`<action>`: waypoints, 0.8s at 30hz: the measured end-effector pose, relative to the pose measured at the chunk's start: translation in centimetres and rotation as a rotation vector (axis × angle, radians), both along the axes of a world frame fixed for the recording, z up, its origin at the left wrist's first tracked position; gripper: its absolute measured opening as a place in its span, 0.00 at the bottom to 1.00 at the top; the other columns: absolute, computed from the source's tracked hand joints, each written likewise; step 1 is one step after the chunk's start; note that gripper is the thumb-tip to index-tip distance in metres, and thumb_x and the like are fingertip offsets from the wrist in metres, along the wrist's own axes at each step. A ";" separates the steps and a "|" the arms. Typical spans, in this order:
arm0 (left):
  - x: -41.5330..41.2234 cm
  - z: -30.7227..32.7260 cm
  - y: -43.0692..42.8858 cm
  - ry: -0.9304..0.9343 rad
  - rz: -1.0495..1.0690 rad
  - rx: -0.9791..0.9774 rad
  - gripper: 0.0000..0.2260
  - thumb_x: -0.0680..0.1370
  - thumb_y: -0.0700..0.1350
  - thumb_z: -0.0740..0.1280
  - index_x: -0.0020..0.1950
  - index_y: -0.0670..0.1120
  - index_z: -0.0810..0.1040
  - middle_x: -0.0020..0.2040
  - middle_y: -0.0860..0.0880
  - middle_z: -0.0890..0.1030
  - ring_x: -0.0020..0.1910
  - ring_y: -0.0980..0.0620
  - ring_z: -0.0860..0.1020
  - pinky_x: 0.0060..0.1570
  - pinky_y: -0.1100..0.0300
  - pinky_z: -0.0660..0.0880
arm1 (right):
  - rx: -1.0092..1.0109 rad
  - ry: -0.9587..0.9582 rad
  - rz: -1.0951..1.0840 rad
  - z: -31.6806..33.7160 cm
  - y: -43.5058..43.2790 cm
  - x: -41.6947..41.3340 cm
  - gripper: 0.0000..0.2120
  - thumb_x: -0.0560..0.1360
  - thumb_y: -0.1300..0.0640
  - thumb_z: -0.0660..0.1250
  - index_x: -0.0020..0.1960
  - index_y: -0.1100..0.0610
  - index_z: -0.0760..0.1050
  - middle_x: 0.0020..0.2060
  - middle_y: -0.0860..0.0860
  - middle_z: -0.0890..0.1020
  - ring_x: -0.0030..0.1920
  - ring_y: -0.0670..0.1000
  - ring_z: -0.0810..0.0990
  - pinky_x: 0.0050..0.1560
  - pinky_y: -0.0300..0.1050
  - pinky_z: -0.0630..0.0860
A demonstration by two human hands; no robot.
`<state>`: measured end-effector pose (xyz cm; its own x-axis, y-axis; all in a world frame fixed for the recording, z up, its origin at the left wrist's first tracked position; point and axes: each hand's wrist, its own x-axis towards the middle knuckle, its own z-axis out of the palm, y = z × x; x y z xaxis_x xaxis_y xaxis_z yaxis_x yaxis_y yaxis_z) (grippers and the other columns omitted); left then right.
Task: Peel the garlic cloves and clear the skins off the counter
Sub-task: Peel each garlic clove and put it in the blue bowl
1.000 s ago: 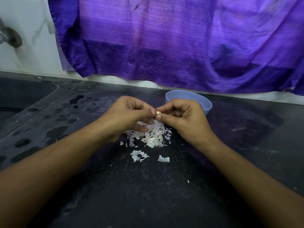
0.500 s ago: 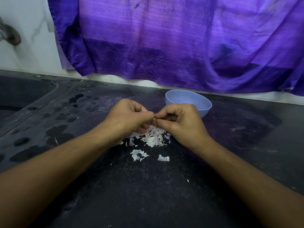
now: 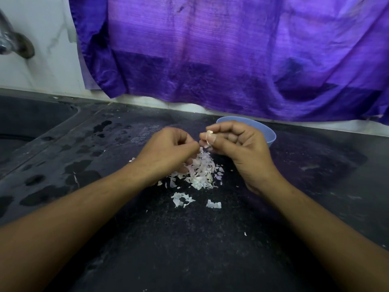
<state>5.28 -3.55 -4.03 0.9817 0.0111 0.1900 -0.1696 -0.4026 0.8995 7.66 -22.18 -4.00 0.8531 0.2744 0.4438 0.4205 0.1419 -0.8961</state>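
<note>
Right hand (image 3: 237,148) pinches garlic clove (image 3: 209,134) between thumb and forefinger; left hand (image 3: 168,152) curled, can't tell if holding anything; skins pile (image 3: 200,172) on counter (image 3: 189,239) below both; blue bowl (image 3: 270,134) at pile's 1 o'clock.

Kinda dim, soft indoor light from up top: the purple cloth (image 3: 231,49) is the brightest bit and throws a violet cast on the dark counter (image 3: 189,260). No harsh glare, just mushy shadows under the arms. The wide-angle lens bows the edges, the tap (image 3: 14,45) at upper left is smeared, and the garlic clove (image 3: 209,134) in the right hand (image 3: 240,148) looks a touch soft.
</note>
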 end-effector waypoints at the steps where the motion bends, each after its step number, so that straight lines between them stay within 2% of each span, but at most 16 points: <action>1: -0.1 0.1 0.0 -0.020 -0.005 0.011 0.08 0.80 0.44 0.67 0.44 0.44 0.83 0.40 0.48 0.85 0.39 0.52 0.85 0.41 0.50 0.85 | -0.003 0.016 0.020 0.0 0.0 0.0 0.11 0.74 0.62 0.74 0.56 0.62 0.81 0.49 0.61 0.87 0.52 0.63 0.86 0.58 0.56 0.82; 3: -0.3 0.5 -0.1 -0.061 -0.012 0.027 0.10 0.81 0.43 0.64 0.45 0.43 0.82 0.40 0.48 0.84 0.39 0.52 0.84 0.39 0.50 0.85 | -0.022 0.028 0.030 -0.1 0.0 0.0 0.11 0.77 0.64 0.72 0.58 0.61 0.81 0.49 0.60 0.87 0.51 0.59 0.87 0.58 0.56 0.82; 5: -0.3 0.5 0.0 -0.078 -0.020 0.019 0.11 0.82 0.43 0.62 0.44 0.43 0.81 0.38 0.49 0.83 0.38 0.51 0.83 0.39 0.49 0.85 | -0.044 0.018 0.004 0.0 -0.1 0.0 0.10 0.76 0.64 0.73 0.57 0.61 0.82 0.47 0.61 0.87 0.49 0.58 0.86 0.55 0.55 0.83; 7: -0.1 0.5 0.1 -0.067 -0.043 -0.040 0.12 0.83 0.45 0.64 0.44 0.42 0.80 0.38 0.49 0.82 0.38 0.51 0.82 0.40 0.46 0.85 | -0.080 -0.009 -0.019 0.1 -0.3 0.1 0.08 0.74 0.66 0.75 0.53 0.62 0.83 0.44 0.62 0.87 0.43 0.55 0.86 0.51 0.52 0.84; 9: 0.0 0.5 0.0 -0.033 -0.068 -0.129 0.13 0.83 0.49 0.67 0.46 0.41 0.81 0.38 0.49 0.82 0.38 0.51 0.82 0.39 0.49 0.83 | -0.113 -0.033 -0.015 0.1 -0.4 0.1 0.08 0.74 0.68 0.75 0.52 0.64 0.82 0.41 0.62 0.86 0.39 0.53 0.85 0.46 0.48 0.84; 13: -0.2 0.8 -0.3 0.005 -0.122 -0.217 0.18 0.79 0.52 0.72 0.52 0.36 0.82 0.41 0.45 0.84 0.38 0.54 0.81 0.38 0.56 0.82 | -0.133 -0.065 0.014 0.1 -0.3 0.0 0.09 0.72 0.72 0.75 0.51 0.64 0.80 0.39 0.56 0.86 0.39 0.51 0.85 0.43 0.43 0.84; 16: -0.3 0.9 -0.3 0.009 -0.149 -0.225 0.12 0.77 0.48 0.75 0.50 0.39 0.84 0.45 0.44 0.87 0.38 0.56 0.81 0.39 0.57 0.83 | -0.175 -0.119 0.000 -0.1 -0.3 0.0 0.08 0.72 0.71 0.75 0.50 0.65 0.81 0.41 0.57 0.87 0.41 0.53 0.86 0.46 0.46 0.84; 20: -0.3 1.2 0.1 0.025 -0.181 -0.270 0.06 0.77 0.43 0.74 0.47 0.41 0.86 0.40 0.47 0.87 0.38 0.57 0.82 0.38 0.59 0.83 | -0.234 -0.163 -0.043 -0.1 -0.4 -0.1 0.08 0.73 0.68 0.76 0.51 0.64 0.81 0.40 0.58 0.87 0.41 0.56 0.87 0.48 0.52 0.84; 24: -0.2 1.2 0.2 0.040 -0.174 -0.272 0.04 0.77 0.41 0.74 0.45 0.41 0.86 0.39 0.47 0.86 0.38 0.56 0.82 0.37 0.60 0.83 | -0.254 -0.153 -0.049 0.0 -0.5 0.0 0.07 0.73 0.67 0.77 0.50 0.63 0.81 0.40 0.58 0.87 0.41 0.57 0.88 0.47 0.51 0.85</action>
<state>5.06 -3.39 -2.84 0.9800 -0.1127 0.1640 -0.1768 -0.1150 0.9775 7.62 -22.66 -4.04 0.7969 0.3531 0.4901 0.5538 -0.1028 -0.8263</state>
